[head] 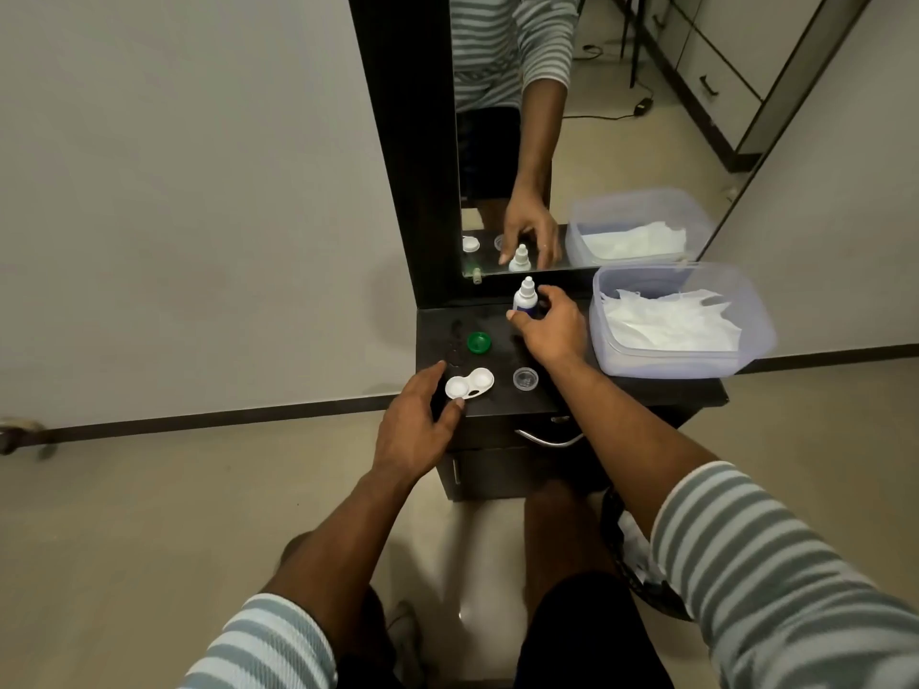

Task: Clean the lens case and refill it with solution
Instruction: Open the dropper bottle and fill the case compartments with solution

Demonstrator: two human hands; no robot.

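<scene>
The right hand (pixel 549 330) grasps the small white dropper bottle (pixel 525 298); the left hand (pixel 417 425), fingers loose, touches the open white twin-well lens case (pixel 470 382). A translucent plastic tub (pixel 756 335) holds white tissues (pixel 669 323).

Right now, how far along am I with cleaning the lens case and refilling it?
Done: both wells of the white plastic lens case are uncovered, with the green round cap and clear round cap lying apart on the black tabletop. In hand: your right hand is closing around the small white solution bottle, and your left hand touches the case. Left: refilling and recapping. I can't tell whether wiping is done.
</scene>
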